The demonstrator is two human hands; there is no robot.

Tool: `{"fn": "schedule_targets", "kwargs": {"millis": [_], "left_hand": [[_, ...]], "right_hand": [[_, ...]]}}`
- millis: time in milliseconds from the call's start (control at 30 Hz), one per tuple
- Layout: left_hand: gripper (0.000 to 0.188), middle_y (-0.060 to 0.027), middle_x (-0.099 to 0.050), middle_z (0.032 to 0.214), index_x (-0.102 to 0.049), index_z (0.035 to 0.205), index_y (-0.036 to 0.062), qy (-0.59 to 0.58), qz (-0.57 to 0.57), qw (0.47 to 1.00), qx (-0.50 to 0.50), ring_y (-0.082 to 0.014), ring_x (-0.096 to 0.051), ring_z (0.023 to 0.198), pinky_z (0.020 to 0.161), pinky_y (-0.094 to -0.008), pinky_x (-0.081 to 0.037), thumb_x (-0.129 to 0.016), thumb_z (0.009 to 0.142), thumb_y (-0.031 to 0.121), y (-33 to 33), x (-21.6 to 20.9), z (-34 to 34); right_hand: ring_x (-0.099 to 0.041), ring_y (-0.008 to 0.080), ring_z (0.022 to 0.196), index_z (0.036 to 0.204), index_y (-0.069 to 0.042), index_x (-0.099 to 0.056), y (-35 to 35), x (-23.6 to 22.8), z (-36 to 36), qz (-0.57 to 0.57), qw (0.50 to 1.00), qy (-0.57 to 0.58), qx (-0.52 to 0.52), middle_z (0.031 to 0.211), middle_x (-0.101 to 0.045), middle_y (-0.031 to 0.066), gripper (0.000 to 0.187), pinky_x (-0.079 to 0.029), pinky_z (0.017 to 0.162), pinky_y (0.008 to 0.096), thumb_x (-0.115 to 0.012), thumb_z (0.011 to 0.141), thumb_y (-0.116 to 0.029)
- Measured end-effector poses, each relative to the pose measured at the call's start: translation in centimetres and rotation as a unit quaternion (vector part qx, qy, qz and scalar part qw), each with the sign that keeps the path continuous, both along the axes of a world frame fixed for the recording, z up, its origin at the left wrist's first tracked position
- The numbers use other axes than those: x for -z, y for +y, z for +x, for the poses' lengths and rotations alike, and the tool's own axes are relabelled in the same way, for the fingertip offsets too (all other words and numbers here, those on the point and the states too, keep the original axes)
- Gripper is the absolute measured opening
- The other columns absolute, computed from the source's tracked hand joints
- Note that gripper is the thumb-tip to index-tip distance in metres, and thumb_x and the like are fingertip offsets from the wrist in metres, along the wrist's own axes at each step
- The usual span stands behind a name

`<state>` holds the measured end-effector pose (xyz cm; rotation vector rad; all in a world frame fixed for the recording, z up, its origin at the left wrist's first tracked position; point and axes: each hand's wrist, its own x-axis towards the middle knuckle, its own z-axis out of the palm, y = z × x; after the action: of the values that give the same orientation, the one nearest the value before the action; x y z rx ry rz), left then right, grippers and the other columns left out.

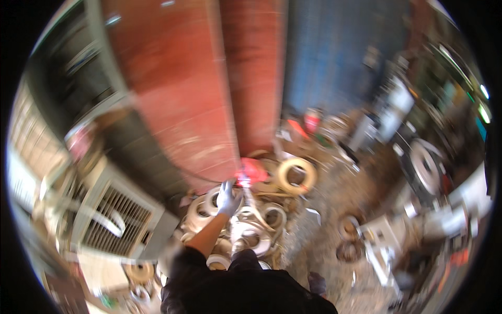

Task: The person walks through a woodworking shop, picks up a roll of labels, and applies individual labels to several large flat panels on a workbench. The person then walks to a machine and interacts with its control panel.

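My left hand (227,199), in a whitish glove, reaches out over a heap of pale ring-shaped rolls on the floor. Its fingers are stretched out and apart, with nothing seen in them. Just left of it lies a cream-white roll (199,213); whether the hand touches it I cannot tell. Beyond the fingertips is a bright red, crumpled-looking thing (253,171), and right of that a yellowish roll (297,176) with an open middle. My right hand (317,283) seems to be the greyish gloved shape low beside my dark clothing; its fingers are blurred.
Tall red panels (172,94) and a blue one (334,57) stand ahead. A slatted white box-like unit (117,214) is at left. Machinery with a large pale disc (424,166) stands at right. Smaller dark rolls (349,251) and scraps lie on the brown floor (334,214).
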<state>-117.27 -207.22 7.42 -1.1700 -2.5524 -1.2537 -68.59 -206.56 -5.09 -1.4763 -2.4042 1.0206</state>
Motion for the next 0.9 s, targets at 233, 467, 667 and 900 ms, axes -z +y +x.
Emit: {"fn": "schedule_targets", "kwargs": {"millis": [233, 467, 667, 900], "left_hand": [[0.059, -0.0167, -0.045, 0.126, -0.045, 0.125, 0.011, 0.269, 0.202, 0.921, -0.197, -0.0343, -0.043, 0.117, 0.096, -0.0411, -0.038, -0.068, 0.072, 0.022, -9.8, -20.6, -27.1], [0.059, -0.0111, -0.047, 0.129, -0.04, 0.13, 0.0142, 0.317, 0.141, 0.863, -0.367, -0.0325, -0.045, 0.116, 0.098, -0.0373, -0.037, -0.063, 0.078, 0.029, -15.1, -39.8, -45.6], [0.062, -0.0075, -0.038, 0.139, -0.036, 0.135, 0.0156, 0.378, -0.088, 0.798, -0.46, -0.0253, -0.033, 0.129, 0.105, -0.0372, -0.03, -0.057, 0.081, 0.037, -17.9, -48.4, -56.9], [0.057, -0.0217, -0.041, 0.132, -0.041, 0.13, 0.0019, 0.446, -0.161, 0.8, -0.369, -0.0345, -0.043, 0.12, 0.099, -0.0417, -0.036, -0.05, 0.084, 0.035, -19.8, -53.1, -72.9]], "right_hand": [[-0.063, 0.0258, 0.088, 0.101, -0.003, -0.063, 7.2, 1.4, -17.1, -0.025, 0.99, 0.1, -0.096, 0.093, -0.066, 0.0141, 0.028, -0.048, 0.081, 0.0328, -0.062, 0.078, -0.019], [-0.063, 0.0264, 0.088, 0.1, -0.004, -0.064, 7.2, -4.5, -32.8, 0.003, 0.983, 0.098, -0.152, 0.095, -0.065, 0.0148, 0.026, -0.049, 0.08, 0.034, -0.061, 0.079, -0.02], [-0.062, 0.03, 0.089, 0.103, -0.006, -0.062, 7.6, -5.4, -33.0, -0.016, 0.986, 0.058, -0.153, 0.097, -0.065, 0.0136, 0.029, -0.049, 0.081, 0.0353, -0.061, 0.08, -0.024], [-0.055, 0.0278, 0.108, 0.115, -0.016, -0.058, 6.3, -4.4, -32.0, -0.062, 0.987, -0.138, -0.05, 0.117, -0.059, 0.0077, 0.04, -0.042, 0.094, 0.0383, -0.045, 0.086, -0.041]]}}
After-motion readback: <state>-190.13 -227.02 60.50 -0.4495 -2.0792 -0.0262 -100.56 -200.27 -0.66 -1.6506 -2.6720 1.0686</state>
